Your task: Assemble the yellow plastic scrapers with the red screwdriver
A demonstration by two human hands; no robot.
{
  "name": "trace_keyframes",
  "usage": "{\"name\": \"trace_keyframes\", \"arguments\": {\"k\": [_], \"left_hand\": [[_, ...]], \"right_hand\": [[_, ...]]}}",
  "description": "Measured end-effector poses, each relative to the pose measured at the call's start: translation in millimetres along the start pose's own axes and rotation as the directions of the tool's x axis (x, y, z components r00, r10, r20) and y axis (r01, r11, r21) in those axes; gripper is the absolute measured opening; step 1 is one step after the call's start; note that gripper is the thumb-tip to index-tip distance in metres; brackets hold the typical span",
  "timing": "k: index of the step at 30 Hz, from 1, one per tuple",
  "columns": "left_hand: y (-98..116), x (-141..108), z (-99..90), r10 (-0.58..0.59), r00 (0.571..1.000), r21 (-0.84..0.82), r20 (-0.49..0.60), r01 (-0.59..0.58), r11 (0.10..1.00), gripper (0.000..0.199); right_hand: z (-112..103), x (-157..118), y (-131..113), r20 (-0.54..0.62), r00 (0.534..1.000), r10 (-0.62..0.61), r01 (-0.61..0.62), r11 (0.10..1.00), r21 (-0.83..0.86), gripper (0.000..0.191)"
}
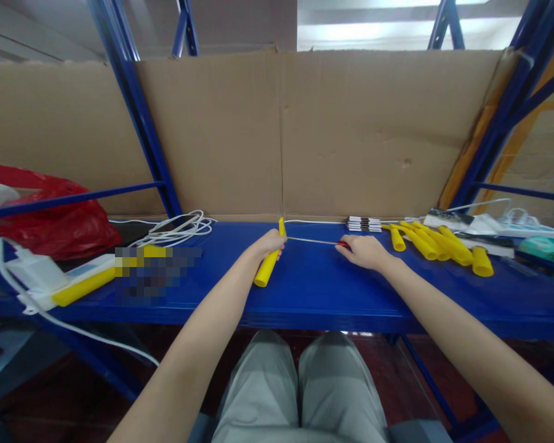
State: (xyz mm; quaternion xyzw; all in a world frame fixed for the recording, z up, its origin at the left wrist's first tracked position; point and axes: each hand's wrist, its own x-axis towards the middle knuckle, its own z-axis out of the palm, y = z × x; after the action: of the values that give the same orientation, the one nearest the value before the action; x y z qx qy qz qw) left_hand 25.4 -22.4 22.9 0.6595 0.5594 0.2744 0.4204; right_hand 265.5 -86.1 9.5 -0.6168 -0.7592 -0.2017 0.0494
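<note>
My left hand (pixel 271 243) is closed around a yellow tapered tube (pixel 266 269), whose narrow end points up and away from me. My right hand (pixel 360 251) grips a small red handle (pixel 343 245). From that handle a thin, light-coloured rod or strip (pixel 311 240) runs left to the tube at my left hand; whether it enters the tube is too small to tell. Both hands are over the blue shelf (pixel 305 289). More yellow tubes (pixel 452 246) lie in a pile to the right of my right hand.
A stack of small white pieces (pixel 364 224) sits at the back edge. Left are a coiled white cable (pixel 184 227), a power strip (pixel 90 267), another yellow tube (pixel 85 288) and a red bag (pixel 69 215). Cardboard (pixel 373 135) stands behind; blue posts (pixel 141 104) rise beside it.
</note>
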Motion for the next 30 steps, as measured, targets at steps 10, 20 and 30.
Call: {"name": "trace_keyframes", "arguments": {"k": [10, 20, 30], "left_hand": [[1, -1, 1.1, 0.003, 1.000, -0.002, 0.018, -0.003, 1.000, 0.005], [-4, 4, 0.8, -0.008, 1.000, 0.021, -0.006, 0.008, 1.000, 0.007], [-3, 2, 0.6, -0.006, 1.000, 0.009, 0.018, 0.006, 1.000, 0.007]], "right_hand": [[3, 0, 3, -0.011, 1.000, 0.026, -0.025, 0.999, 0.042, 0.023], [10, 5, 1, 0.049, 0.998, -0.041, 0.031, 0.982, 0.185, 0.029], [8, 3, 1, 0.069, 0.997, 0.028, -0.037, 0.991, 0.128, 0.030]]}}
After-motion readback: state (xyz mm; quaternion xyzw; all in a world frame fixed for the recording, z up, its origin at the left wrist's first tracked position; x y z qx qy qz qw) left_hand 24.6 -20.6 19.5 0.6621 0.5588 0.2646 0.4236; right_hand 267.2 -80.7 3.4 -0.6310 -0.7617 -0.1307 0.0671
